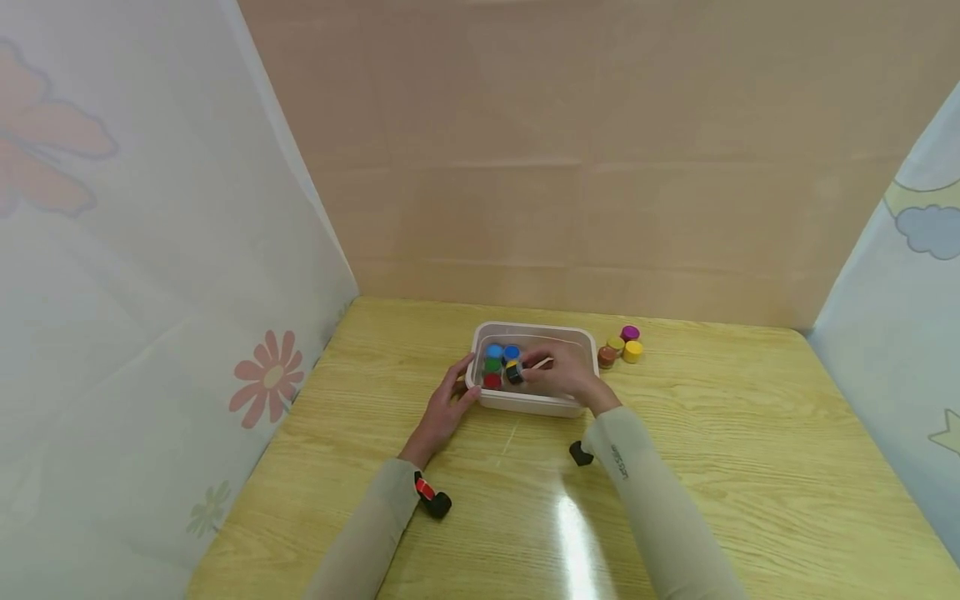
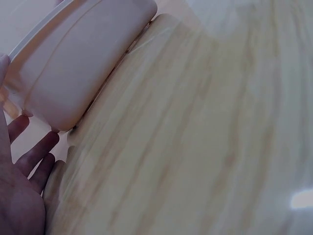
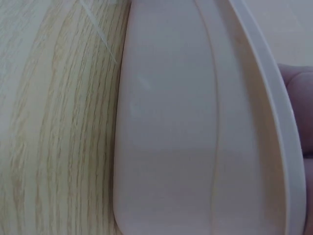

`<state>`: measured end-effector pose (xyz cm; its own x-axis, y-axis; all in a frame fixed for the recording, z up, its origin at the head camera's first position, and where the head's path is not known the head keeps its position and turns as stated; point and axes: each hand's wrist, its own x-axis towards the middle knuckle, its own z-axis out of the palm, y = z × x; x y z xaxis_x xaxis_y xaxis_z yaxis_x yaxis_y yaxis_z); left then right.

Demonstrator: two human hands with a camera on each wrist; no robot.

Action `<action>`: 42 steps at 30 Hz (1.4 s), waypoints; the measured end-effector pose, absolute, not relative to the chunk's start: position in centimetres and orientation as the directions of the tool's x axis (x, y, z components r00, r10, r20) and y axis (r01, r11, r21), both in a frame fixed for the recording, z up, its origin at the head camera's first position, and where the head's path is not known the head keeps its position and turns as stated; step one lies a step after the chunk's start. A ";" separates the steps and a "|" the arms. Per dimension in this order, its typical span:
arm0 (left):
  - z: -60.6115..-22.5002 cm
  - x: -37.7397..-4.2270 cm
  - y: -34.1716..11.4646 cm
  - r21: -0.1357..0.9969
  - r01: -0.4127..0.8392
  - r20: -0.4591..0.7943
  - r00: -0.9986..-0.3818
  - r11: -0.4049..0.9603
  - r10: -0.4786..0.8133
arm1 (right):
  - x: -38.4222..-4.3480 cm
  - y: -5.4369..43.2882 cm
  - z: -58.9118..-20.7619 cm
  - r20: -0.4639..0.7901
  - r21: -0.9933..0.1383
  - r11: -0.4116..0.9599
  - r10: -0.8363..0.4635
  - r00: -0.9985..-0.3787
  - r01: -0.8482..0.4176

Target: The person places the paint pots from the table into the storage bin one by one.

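A white plastic box (image 1: 531, 405) stands on the table in the head view. My left hand (image 1: 444, 410) touches its left end, fingers spread along the wall and thumb near the front rim; the left wrist view shows the fingertips (image 2: 45, 143) against the box's lower corner. My right hand (image 1: 561, 369) reaches inside over the front rim and pinches a small dark paint pot (image 1: 514, 374). Beside that pot in the box are a red pot (image 1: 491, 382), a green pot (image 1: 492, 365), a light blue pot (image 1: 495, 352) and a blue pot (image 1: 512, 353). A yellow patch by the dark pot is partly hidden.
Just right of the box stand a brown pot (image 1: 607, 357), a dull yellow pot (image 1: 616, 343), an orange-yellow pot (image 1: 633, 351) and a purple pot (image 1: 630, 333). The wooden table (image 1: 750, 433) extends to both sides, with a brown sheet (image 1: 585, 208) hanging behind it.
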<state>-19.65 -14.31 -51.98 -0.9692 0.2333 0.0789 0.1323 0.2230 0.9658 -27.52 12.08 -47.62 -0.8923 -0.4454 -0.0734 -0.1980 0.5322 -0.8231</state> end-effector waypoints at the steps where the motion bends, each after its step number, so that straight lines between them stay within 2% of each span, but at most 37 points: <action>1: -52.0 -19.6 -14.3 0.965 0.131 0.077 -0.969 0.225 0.234 | -27.6 12.1 -47.6 -0.083 -0.818 0.541 -0.446 -0.891 -0.195; 14: -52.2 -19.7 -14.2 0.970 0.109 0.060 -0.974 0.218 0.218 | -28.0 11.8 -48.0 -0.126 -0.781 0.586 -0.489 -0.863 -0.218; 29: -51.8 -19.7 -14.3 0.966 0.102 0.043 -0.970 0.238 0.239 | -28.4 11.5 -48.7 -0.115 -0.783 0.564 -0.544 -0.831 -0.261; 36: -55.4 -20.9 -14.5 0.960 0.158 0.119 -0.977 0.230 0.177 | -28.6 11.1 -48.8 -0.119 -0.770 0.577 -0.549 -0.827 -0.273; 42: -55.5 -20.9 -14.3 0.960 0.165 0.124 -0.975 0.227 0.184 | -28.4 11.1 -48.7 -0.107 -0.766 0.582 -0.533 -0.839 -0.272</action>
<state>-20.92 -14.28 -55.45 -0.9751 0.1839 0.1242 0.1651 0.2272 0.9598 -28.42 11.09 -48.74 -0.8394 -0.5330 -0.1068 -0.2721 0.5821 -0.7662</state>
